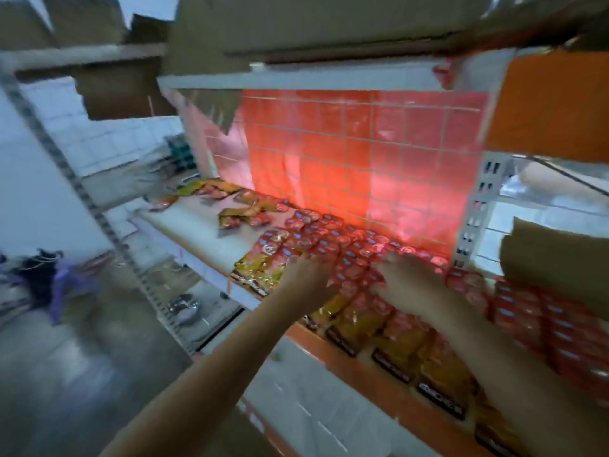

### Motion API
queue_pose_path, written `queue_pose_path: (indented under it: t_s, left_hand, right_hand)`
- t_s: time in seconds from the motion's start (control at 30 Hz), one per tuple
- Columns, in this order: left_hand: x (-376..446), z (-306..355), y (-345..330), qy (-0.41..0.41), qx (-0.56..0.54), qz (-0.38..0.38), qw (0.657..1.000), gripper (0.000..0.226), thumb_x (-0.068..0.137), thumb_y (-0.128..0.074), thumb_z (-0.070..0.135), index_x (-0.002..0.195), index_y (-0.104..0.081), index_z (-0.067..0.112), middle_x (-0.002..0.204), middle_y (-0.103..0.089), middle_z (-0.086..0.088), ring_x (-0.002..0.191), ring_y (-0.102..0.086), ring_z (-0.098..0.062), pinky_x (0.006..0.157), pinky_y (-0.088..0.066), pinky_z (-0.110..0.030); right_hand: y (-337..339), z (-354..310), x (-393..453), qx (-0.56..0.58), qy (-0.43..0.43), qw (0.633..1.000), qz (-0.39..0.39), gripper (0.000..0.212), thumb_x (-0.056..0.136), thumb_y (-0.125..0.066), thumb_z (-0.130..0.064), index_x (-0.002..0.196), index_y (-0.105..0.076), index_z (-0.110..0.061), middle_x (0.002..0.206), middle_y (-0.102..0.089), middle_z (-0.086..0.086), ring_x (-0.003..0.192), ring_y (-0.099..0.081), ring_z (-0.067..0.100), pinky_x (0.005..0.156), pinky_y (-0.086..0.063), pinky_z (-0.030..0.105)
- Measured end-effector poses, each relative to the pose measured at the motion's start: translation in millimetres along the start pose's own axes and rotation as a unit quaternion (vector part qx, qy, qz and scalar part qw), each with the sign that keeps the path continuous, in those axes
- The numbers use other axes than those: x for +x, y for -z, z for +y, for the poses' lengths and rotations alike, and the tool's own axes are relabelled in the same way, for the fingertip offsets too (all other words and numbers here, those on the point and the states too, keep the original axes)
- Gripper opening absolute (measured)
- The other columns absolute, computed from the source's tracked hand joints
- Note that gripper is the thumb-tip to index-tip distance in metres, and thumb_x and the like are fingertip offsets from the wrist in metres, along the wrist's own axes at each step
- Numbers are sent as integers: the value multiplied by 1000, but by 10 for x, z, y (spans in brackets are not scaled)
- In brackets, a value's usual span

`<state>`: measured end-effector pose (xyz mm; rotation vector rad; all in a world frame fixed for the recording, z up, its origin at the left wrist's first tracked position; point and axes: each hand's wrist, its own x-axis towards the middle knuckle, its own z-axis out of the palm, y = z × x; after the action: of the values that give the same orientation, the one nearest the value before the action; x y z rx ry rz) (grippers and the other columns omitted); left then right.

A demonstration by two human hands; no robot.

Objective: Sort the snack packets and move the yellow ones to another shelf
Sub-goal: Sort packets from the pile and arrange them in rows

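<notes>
- Shop shelving fills the blurred view, its white shelf (197,225) edged in orange.
- Nearest, yellow packets (398,354) line the front edge.
- Left hand (308,275) lies flat on the red packets (333,239), beside another yellow packet (260,265).
- Right hand (412,278) rests on the same red rows, fingers seemingly spread, though blur hides them.
- Farther left, loose packets (244,212) lie scattered before red-lit tiles (362,153).

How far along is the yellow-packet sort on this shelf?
Early. Done: nothing clearly; a few loose packets lie farther along the shelf. In hand: left hand and right hand rest on the red packets; grip blurred. Left: the yellow packets still line the front edge.
</notes>
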<state>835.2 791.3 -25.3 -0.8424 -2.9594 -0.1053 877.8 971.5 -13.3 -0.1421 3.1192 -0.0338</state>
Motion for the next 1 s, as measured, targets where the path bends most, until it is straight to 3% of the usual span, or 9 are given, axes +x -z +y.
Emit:
queue_pose_path:
  t_s: [0.2,0.4,0.5,0.57,0.63,0.77,0.83,0.9,1.0]
  left_hand:
    - [-247,-1666,170,96,47,-45,993,46,92,-51,45,132,-52,23,133,-50,-7,125,-42,-29,98,-39,-39]
    - [-148,-2834,110,136,21,-76,988,51,94,-46,48,135,-48,20,137,-46,-10,127,-39,-31,99,-38,-40]
    - [44,-3169,-49,132,-13,-83,988,49,94,-45,48,135,-47,21,138,-46,-9,127,-38,-30,100,-37,-41]
    - [234,-3358,-158,123,-27,-83,989,48,95,-44,47,135,-47,21,138,-46,-8,127,-39,-28,101,-37,-40]
    - [465,-3517,-216,109,-37,-74,991,46,96,-44,46,134,-49,22,137,-47,-6,127,-40,-27,101,-36,-38]
    - [1036,-3742,-236,75,-90,-22,993,33,94,-49,35,119,-62,20,121,-60,-9,114,-53,-28,93,-43,-37]
    - [1390,-3826,-220,40,-113,-8,993,29,92,-51,27,111,-67,13,110,-65,-12,101,-60,-29,86,-49,-33]
    - [1725,-3868,-232,7,-136,-46,990,34,92,-51,31,117,-63,11,115,-63,-12,105,-58,-27,87,-47,-28]
    - [2133,-3878,-281,-43,-142,-130,980,52,86,-56,51,123,-59,16,119,-61,-11,107,-56,-28,90,-47,-31]
  right_hand:
    - [-89,-1373,1131,36,59,997,-17,35,90,-50,-37,115,-55,-14,122,-53,8,115,-51,28,94,-44,38]
    - [-260,-2205,1878,21,52,996,-65,48,94,-47,-37,137,-44,-15,141,-42,8,130,-38,27,105,-35,36]
    - [-291,-2299,2176,59,31,996,-55,52,95,-48,-36,141,-38,-15,141,-46,8,126,-45,25,101,-38,31]
    - [-278,-2291,2409,97,-6,993,-69,50,96,-47,-29,142,-37,-14,136,-51,10,114,-54,24,86,-44,28]
    - [-305,-2246,2716,99,-51,991,-72,41,96,-48,-28,134,-47,-12,125,-57,11,101,-58,24,73,-45,26]
    - [-399,-2093,3253,114,-118,985,-49,29,92,-50,-28,114,-59,-13,114,-63,9,102,-60,23,74,-42,24]
    - [-475,-1997,3448,139,-155,978,-33,35,90,-54,-32,121,-57,-17,120,-61,11,105,-59,25,79,-44,25]
    - [-530,-1919,3568,156,-170,973,-23,49,84,-61,-39,129,-53,-20,129,-57,9,112,-57,26,88,-45,28]
    - [-570,-1875,3694,179,-209,959,-68,62,79,-66,-46,133,-50,-19,131,-55,5,112,-58,23,86,-45,23]
